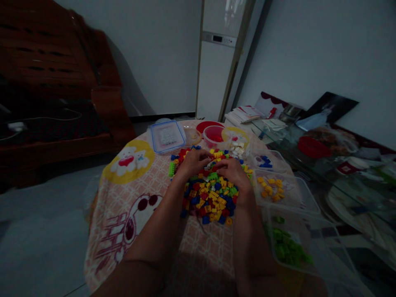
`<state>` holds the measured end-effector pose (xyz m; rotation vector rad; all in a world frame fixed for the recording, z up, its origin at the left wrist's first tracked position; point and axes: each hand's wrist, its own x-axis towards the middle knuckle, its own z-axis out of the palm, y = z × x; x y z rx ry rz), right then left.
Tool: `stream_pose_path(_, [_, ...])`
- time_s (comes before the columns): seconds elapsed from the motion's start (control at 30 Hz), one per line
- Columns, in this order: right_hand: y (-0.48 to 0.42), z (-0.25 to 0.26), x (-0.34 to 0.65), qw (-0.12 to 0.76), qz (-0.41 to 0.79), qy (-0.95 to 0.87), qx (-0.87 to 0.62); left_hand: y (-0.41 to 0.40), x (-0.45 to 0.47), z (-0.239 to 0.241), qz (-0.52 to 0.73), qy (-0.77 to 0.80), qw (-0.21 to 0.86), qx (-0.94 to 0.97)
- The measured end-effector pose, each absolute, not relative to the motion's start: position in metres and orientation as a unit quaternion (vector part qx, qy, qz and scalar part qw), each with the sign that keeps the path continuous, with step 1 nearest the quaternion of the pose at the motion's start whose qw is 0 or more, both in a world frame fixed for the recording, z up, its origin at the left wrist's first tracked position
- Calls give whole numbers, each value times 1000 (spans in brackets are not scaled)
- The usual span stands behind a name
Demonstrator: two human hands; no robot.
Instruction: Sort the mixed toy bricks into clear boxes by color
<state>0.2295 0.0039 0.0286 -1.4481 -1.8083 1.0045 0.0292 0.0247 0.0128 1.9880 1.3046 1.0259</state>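
A heap of toy building bricks (pixel 213 200) in red, yellow, blue and green lies on a round table with a patterned cloth. My left hand (pixel 194 162) reaches over the far part of the heap, its fingers stretched to the right and slightly bent. Opposite it, my right hand (pixel 232 171) rests on the heap's right side, fingers apart and curved toward the left hand. A small gap with bricks separates the fingertips. Nothing held shows in either hand, though the undersides of the fingers are hidden.
Clear boxes on the right hold green bricks (pixel 289 247), yellow bricks (pixel 270 188) and blue bricks (pixel 263 161). White bricks (pixel 237 149) lie behind, near a pink-red bowl (pixel 213 134). A blue-rimmed lid (pixel 168 137) lies far left. A cluttered glass table (pixel 309 173) adjoins on the right.
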Motion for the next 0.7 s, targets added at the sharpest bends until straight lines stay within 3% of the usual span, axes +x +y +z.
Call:
stream_pose_path(0.43, [9, 24, 238, 477, 428, -550, -535, 18, 50, 17, 257, 487, 248, 797])
stream_pose_path(0.7, [11, 18, 247, 493, 468, -521, -517, 19, 57, 12, 243, 499, 196, 808])
